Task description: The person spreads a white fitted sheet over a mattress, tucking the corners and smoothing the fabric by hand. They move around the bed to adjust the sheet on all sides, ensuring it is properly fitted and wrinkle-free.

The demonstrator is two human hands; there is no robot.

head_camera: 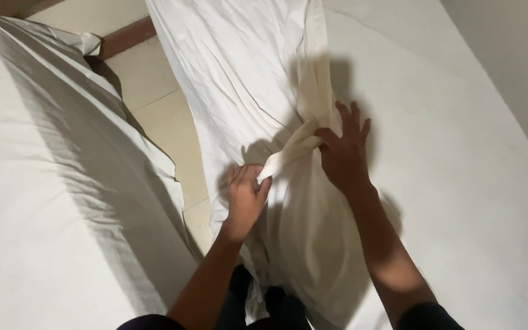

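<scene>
Left hand pinches a sheet fold; right hand presses it flat, fingers spread (bed half covered, sheet bunched, unspread).

Left hand curled in a pinch, right hand fingers spread — both arms outstretched

No packages, labels, signs — no screens.

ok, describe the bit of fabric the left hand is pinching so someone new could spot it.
Start at the bed on the right with its white mattress, then the wrinkled white sheet along its near edge. At the sheet's middle a cream twisted fold of cloth runs between the left hand and right hand. Unlike the flat sheet around it, it is bunched into a narrow rope-like strip.
</scene>
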